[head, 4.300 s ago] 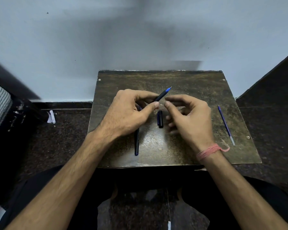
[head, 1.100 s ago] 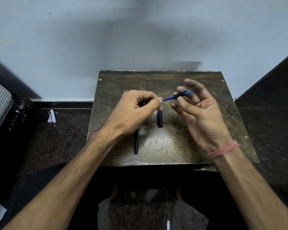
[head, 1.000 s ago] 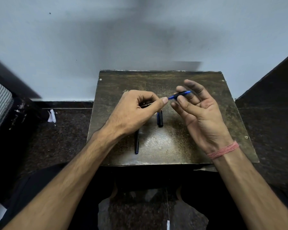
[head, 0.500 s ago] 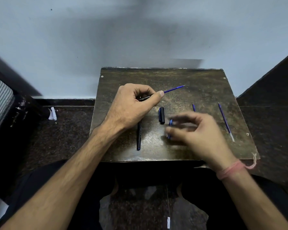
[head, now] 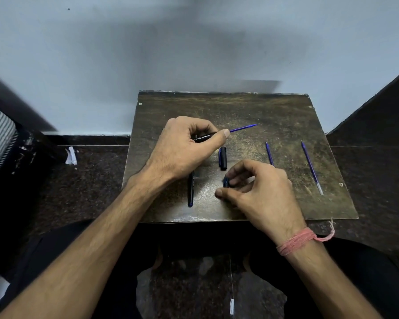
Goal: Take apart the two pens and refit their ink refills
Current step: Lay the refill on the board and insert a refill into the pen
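My left hand (head: 182,148) grips a pen barrel (head: 202,137) with its refill (head: 243,128) protruding; right of the cap (head: 223,158), my right hand (head: 260,189) pinches a small blue piece (head: 226,182).

dark worn board (head: 274,111) against pale wall (head: 148,54), paper scrap (head: 70,155) on speckled floor (head: 90,180)

Three refills (head: 311,165), two barrels (head: 190,189), one cap (head: 223,158)

Left hand (head: 184,148) fisted, right hand (head: 260,192) pinching.
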